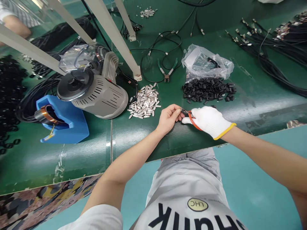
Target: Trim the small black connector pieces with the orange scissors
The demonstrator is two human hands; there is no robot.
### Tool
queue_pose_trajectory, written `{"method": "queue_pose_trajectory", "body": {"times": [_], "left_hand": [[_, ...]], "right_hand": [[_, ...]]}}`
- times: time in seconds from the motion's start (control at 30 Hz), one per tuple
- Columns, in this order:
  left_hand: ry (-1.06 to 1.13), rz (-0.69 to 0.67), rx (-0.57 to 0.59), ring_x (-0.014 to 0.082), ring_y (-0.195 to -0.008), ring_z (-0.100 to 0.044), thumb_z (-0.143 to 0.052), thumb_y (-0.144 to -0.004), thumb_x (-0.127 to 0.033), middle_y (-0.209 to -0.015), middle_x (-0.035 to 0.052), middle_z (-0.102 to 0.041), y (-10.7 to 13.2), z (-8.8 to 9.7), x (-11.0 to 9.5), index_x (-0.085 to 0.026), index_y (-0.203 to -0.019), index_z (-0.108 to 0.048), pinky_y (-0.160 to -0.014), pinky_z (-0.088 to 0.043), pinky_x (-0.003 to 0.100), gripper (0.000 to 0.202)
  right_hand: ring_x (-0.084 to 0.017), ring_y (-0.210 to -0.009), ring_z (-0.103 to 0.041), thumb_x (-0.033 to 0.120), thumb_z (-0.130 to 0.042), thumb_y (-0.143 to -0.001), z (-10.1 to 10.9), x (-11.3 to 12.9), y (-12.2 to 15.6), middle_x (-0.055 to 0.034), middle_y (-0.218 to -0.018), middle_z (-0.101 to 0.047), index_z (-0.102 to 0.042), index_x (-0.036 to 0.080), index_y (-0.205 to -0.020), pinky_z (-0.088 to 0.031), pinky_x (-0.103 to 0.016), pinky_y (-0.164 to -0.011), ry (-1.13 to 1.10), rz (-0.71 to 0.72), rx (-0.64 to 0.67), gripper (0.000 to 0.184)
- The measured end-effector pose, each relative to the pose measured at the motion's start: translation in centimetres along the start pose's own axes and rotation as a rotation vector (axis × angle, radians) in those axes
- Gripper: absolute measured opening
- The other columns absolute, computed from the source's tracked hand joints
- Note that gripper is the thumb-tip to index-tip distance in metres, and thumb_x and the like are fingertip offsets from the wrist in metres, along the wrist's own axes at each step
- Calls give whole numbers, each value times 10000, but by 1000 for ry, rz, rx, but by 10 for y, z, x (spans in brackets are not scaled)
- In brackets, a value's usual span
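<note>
Orange-handled metal pliers (195,124) are lying over the near part of the glossy green worktop (134,140), in front of my body, and my right hand (206,120), in a white knit glove with a yellow cuff, is wrapping round their handles. My bare left hand (168,118) is pinching close at their tips; fingers are hiding whatever small piece is there, so I cannot tell what it is, nor whether the jaws are biting. To work well here, I should be bracing the piece between thumb and forefinger, keeping skin clear of the jaws and squeezing evenly.

Just beyond my left hand, a heap of small silver metal connectors (145,101) is lying loose; beyond the glove, a pile of little black plastic pieces (208,90) is spreading, with a crumpled clear plastic bag (208,64) behind it. Both heaps could be catching a stray sleeve or wrist. To the left, a blue plastic tape dispenser (79,127) and a grey vented machine (100,95) are crowding that side. Farther off, green-handled cutters (166,72) are resting beside a pale metal post (115,35), which is blocking a leftward reach.
</note>
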State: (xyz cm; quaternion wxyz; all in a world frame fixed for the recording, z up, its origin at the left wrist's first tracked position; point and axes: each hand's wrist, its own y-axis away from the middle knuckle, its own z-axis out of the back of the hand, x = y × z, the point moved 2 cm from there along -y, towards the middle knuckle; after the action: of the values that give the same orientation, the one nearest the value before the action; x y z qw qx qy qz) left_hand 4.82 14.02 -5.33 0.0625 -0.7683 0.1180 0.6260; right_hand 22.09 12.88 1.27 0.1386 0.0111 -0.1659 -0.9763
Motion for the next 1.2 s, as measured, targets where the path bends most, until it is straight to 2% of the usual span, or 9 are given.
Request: {"method": "queue_pose_trajectory", "body": {"times": [0.2,0.33,0.43,0.63,0.77,0.9,0.97,1.07,1.2], "left_hand": [[9,-13,40,80,-585,-597,-717,-892,-525,-738,29,-723,1,-1,-1,-158,-881,-637,-561,-431,215,375],[41,-26,59,86,-599,-600,-711,-902,-507,-739,16,-717,0,-3,0,-165,-921,-650,-586,-458,222,348],[48,-30,37,93,-607,-607,-705,-908,-497,-755,21,-724,0,-3,-1,-168,-951,-659,-583,-460,227,335],[-36,-28,-1,99,-659,-604,-748,-863,-498,-770,22,-702,2,0,-2,-160,-945,-703,-626,-477,236,351],[-75,-66,6,101,-662,-591,-734,-877,-461,-766,13,-669,6,-2,-3,-157,-924,-690,-647,-490,244,311],[-336,-201,-66,129,-755,-636,-647,-945,-392,-870,38,-702,2,6,-25,-171,-968,-685,-721,-515,265,226],[-569,-277,-174,151,-805,-647,-589,-976,-336,-897,46,-712,-12,22,-48,-178,-983,-687,-766,-513,285,186],[-1029,-305,-303,204,-923,-652,-527,-966,-201,-961,74,-729,-56,59,-82,-174,-953,-707,-883,-497,340,183],[-1475,-99,-399,299,-1121,-614,-524,-940,-173,-1105,163,-714,-130,107,-94,-129,-971,-723,-1012,-458,430,206]], "right_hand": [[-277,-858,-707,804,-298,-948,-2,-5,-1,-153,-904,-752,-705,186,-932,-406,-323,-716,-63,15,1,740],[-231,-731,-671,783,-391,-931,-3,-11,3,-104,-792,-730,-679,213,-851,-346,-300,-613,-182,-3,-30,643],[-207,-670,-636,728,-500,-902,-3,-14,7,-65,-782,-722,-666,236,-887,-329,-294,-581,-303,-36,-82,520],[-199,-704,-648,588,-648,-836,-11,-8,4,-5,-808,-730,-683,274,-976,-376,-282,-597,-594,-113,-179,345],[-206,-741,-677,541,-671,-833,-24,-7,-5,-6,-817,-748,-703,256,-936,-437,-295,-654,-709,-59,-247,304],[-217,-847,-718,547,-716,-815,-37,-18,-7,-4,-928,-782,-733,257,-996,-493,-313,-759,-882,-90,-374,342],[-215,-867,-727,558,-746,-793,-42,-23,-8,5,-948,-787,-738,264,-1005,-510,-319,-787,-964,-159,-406,362],[-216,-874,-732,568,-769,-769,-47,-25,-8,7,-956,-790,-741,268,-1011,-528,-329,-807,-1014,-197,-417,386],[-217,-861,-735,577,-741,-793,-49,-23,-8,4,-950,-791,-736,267,-994,-540,-333,-784,-985,-120,-413,370]]}}
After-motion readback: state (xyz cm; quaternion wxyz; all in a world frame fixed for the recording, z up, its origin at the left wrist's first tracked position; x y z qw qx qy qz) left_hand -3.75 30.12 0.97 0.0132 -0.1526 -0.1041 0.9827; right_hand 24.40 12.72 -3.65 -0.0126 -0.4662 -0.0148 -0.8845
